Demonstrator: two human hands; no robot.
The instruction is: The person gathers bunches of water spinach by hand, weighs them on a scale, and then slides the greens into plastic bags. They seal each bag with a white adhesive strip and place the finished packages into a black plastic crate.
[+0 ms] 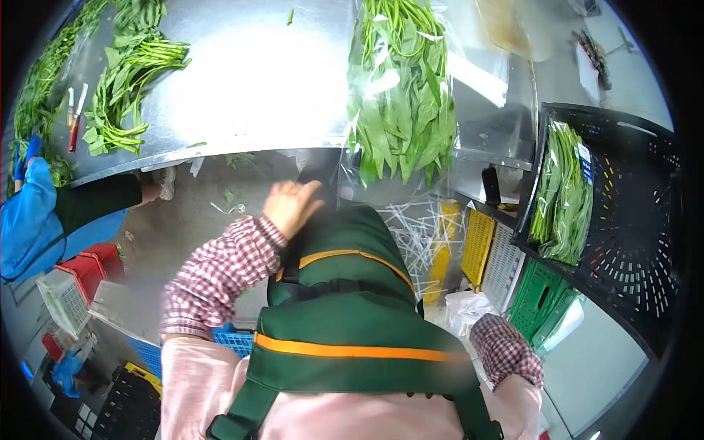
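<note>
My left hand (292, 208) hovers in front of the green apron (337, 238), just below the table edge. Its fingers are loosely stretched and slightly blurred, with nothing visible in them. My right hand is out of sight; only its checked sleeve (506, 348) shows, at my right side. Ahead of me a clear bag of long-stemmed leafy greens (403, 110) lies on the metal table (249, 81), its leafy end hanging over the front edge.
Loose greens (121, 88) and knives (76, 117) lie on the left of the table. A co-worker in a blue sleeve (33, 205) stands there. At right, a black crate (631, 198) holds bagged greens (565, 194). Green crates (539, 297) stand below; white strips (414, 242) litter the space under the table.
</note>
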